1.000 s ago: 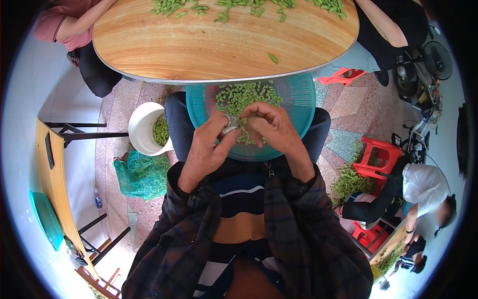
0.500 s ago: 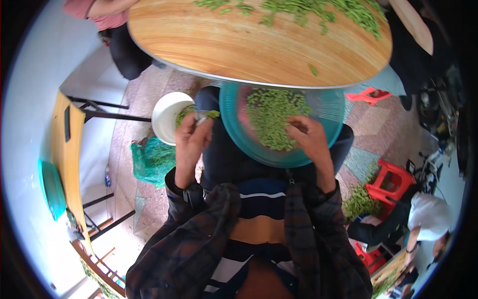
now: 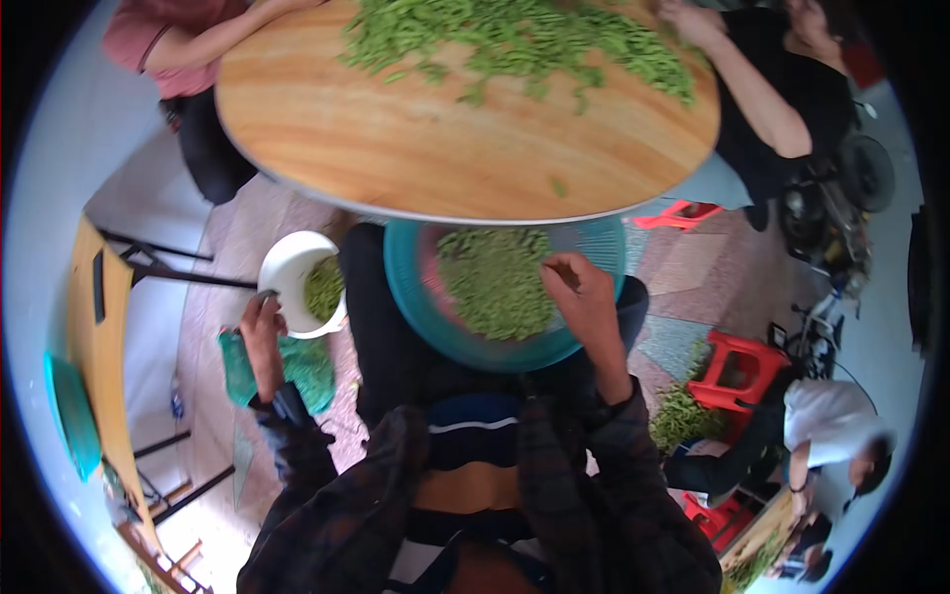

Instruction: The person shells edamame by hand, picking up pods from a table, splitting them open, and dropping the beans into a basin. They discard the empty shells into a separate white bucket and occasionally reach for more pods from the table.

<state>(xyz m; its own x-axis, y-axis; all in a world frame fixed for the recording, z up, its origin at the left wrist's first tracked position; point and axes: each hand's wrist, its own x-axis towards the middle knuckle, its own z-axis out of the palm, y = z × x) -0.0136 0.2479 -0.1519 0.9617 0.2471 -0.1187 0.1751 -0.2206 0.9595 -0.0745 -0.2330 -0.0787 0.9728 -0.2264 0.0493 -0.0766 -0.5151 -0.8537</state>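
Observation:
My left hand (image 3: pixel 263 332) is beside the left rim of the white bucket (image 3: pixel 281 259), its fingers curled together. Something small and greyish shows at the fingertips, too blurred to name. Green pods or husks (image 3: pixel 323 289) lie inside the bucket. Over the right side of the teal plastic basin (image 3: pixel 416 322), my right hand (image 3: pixel 584 295) has thumb and forefinger pinched; what they hold, if anything, is hidden. Small shelled green beans (image 3: pixel 495 287) cover much of the basin's bottom. The basin rests across my lap, partly under the table edge.
A round wooden table (image 3: pixel 435 148) stands ahead, with green pods (image 3: pixel 515 40) heaped at its far side. One person's arm (image 3: pixel 213 40) is at left, another's (image 3: pixel 757 94) at right. A green mesh bag (image 3: pixel 307 371) and red stools (image 3: pixel 737 371) are on the floor.
My left hand has moved left and down, from near the basin to the bucket's outer side; the green pod it held no longer shows. My right hand stays over the basin. The view has shifted.

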